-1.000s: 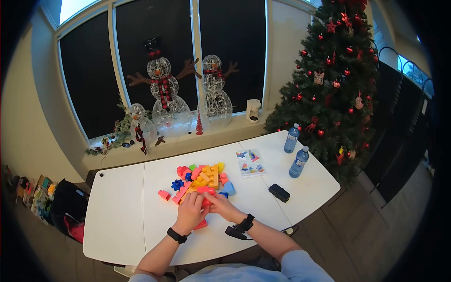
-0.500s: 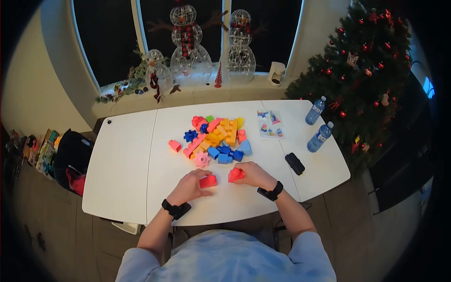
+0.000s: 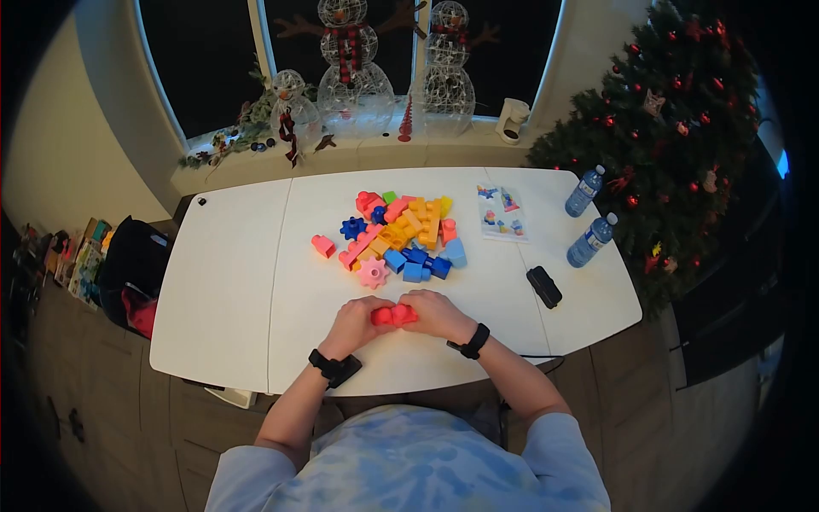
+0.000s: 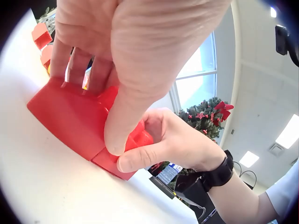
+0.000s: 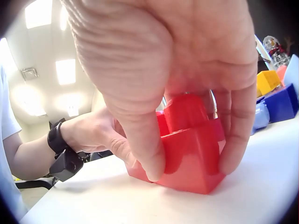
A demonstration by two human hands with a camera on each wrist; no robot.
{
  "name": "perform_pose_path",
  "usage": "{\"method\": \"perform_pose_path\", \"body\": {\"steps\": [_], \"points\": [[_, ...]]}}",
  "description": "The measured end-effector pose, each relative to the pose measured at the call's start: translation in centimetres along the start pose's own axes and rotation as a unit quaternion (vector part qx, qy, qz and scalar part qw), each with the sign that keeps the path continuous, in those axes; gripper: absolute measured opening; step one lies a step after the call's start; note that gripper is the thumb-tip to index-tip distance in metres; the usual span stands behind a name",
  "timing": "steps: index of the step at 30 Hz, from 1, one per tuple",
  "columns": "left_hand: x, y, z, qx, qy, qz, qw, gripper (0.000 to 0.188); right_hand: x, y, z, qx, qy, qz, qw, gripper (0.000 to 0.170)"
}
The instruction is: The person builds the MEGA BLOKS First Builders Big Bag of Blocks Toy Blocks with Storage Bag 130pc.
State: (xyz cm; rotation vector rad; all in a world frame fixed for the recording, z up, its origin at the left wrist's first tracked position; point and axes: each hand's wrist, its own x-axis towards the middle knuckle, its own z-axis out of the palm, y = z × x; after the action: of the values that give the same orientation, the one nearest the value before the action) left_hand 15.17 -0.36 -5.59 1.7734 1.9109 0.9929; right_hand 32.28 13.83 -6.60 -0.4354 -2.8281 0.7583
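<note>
Two red toy building blocks sit end to end on the white table, close in front of the person. My left hand [image 3: 351, 326] grips the wider, flared block [image 4: 70, 116], with thumb on the near side and fingers behind. The right hand [image 3: 439, 314] pinches the smaller studded block [image 5: 194, 156] between thumb and fingers. In the left wrist view a thin seam shows where the blocks meet, and both thumbs lie beside it. Just beyond the hands is a pile of blocks, with a pink gear [image 3: 373, 273] and blue blocks [image 3: 415, 272] nearest.
Yellow blocks [image 3: 424, 220] and a dark blue gear [image 3: 353, 228] lie farther back in the pile. A lone pink block [image 3: 323, 247] is left of it. Rightward are a picture sheet [image 3: 503, 213], a black case [image 3: 543, 288] and two water bottles [image 3: 590, 241].
The hands first drew back from the pile's near edge and parted, each holding a red block. Now they have come together, with the blocks end to end. The head view has tilted down.
</note>
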Motion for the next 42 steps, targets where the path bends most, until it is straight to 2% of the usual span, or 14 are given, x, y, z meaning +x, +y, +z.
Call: {"method": "perform_pose_path", "body": {"steps": [8, 10, 15, 17, 19, 22, 23, 25, 28, 31, 34, 38, 42], "points": [[-0.1, -1.1, 0.7, -0.003, 0.031, -0.009, 0.999, 0.041, 0.6, -0.9, -0.1, -0.015, -0.016, 0.006, 1.0, 0.041], [-0.2, -0.7, 0.6, -0.007, 0.029, -0.021, 0.999, 0.042, 0.3, -1.5, -1.0, -0.009, -0.035, 0.016, 0.999, 0.051], [-0.3, -0.4, 0.7, -0.004, 0.048, -0.014, 0.999, 0.043, 1.7, -0.1, -7.0, -0.004, 0.0, 0.026, 1.0, 0.058], [-0.2, -0.1, 0.6, 0.02, 0.018, -0.046, 0.999, 0.042, 4.0, 0.8, -9.8, 0.0, 0.02, 0.041, 0.999, 0.061], [-0.1, -0.1, 0.5, 0.022, 0.015, -0.054, 0.998, 0.041, 6.8, 1.5, -12.3, -0.009, 0.059, 0.086, 0.995, 0.051], [-0.1, -0.5, 0.7, 0.017, 0.008, -0.062, 0.998, 0.04, 12.2, 3.1, -13.2, -0.042, 0.087, 0.069, 0.993, 0.043], [-0.2, -0.7, 0.7, 0.01, 0.002, -0.059, 0.998, 0.039, 14.0, 3.7, -12.7, -0.045, 0.086, 0.065, 0.993, 0.043], [-0.3, -0.7, 0.7, 0.005, 0.002, -0.062, 0.998, 0.039, 17.9, 4.6, -11.1, -0.081, 0.138, 0.043, 0.986, 0.041], [-0.3, -1.0, 0.8, 0.011, 0.002, -0.062, 0.998, 0.038, 23.1, 5.7, -7.5, -0.108, 0.149, 0.028, 0.983, 0.038], [-0.3, -1.4, 1.2, 0.004, 0.016, -0.051, 0.999, 0.039, 26.5, 6.6, -5.1, -0.122, 0.116, 0.028, 0.985, 0.045], [-0.5, -1.6, 1.2, -0.007, 0.015, -0.049, 0.999, 0.038, 28.3, 7.4, -3.7, -0.146, 0.081, 0.027, 0.986, 0.029], [-0.6, -1.7, 1.2, -0.022, 0.013, -0.059, 0.998, 0.038, 29.5, 8.2, -2.5, -0.167, 0.058, 0.033, 0.984, 0.021], [-0.5, -1.3, 1.0, -0.013, -0.001, -0.085, 0.996, 0.038, 28.8, 6.5, -4.6, -0.182, 0.106, -0.038, 0.977, 0.017]]}}
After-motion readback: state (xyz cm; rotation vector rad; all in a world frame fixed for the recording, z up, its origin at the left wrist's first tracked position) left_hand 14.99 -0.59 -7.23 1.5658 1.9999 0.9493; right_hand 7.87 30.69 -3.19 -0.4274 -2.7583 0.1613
